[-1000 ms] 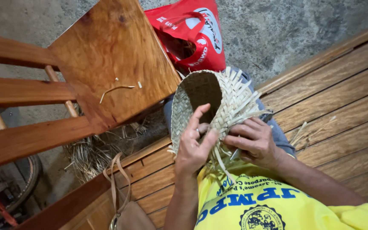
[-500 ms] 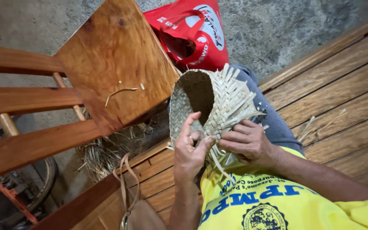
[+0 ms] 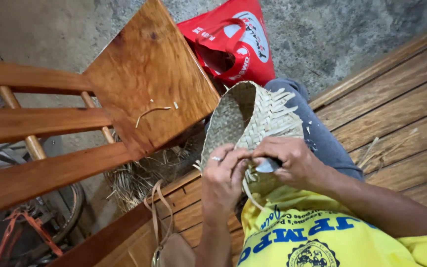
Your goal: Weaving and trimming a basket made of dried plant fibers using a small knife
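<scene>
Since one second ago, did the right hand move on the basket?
Yes. The right hand slid toward the left hand across the woven basket.

Matt, rough woven straw basket [image 3: 253,123]; glossy varnished wooden chair [image 3: 144,84]; smooth shiny red plastic bag [image 3: 238,44]; matt grained wooden planks [image 3: 401,94]; rough grey concrete floor [image 3: 332,34].

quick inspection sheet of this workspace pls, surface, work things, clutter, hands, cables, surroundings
surface: plank floor, bare grey ground beyond it.
job's things: woven basket, unfinished, loose strip ends sticking out on its right side.
clutter: cut strip bits on the chair seat; dry strips heaped under it.
hands: left hand pinches the basket edge; right hand holds a small blade against it.
cables: nothing seen.
surroundings: red bag, wheel, leather strap.
</scene>
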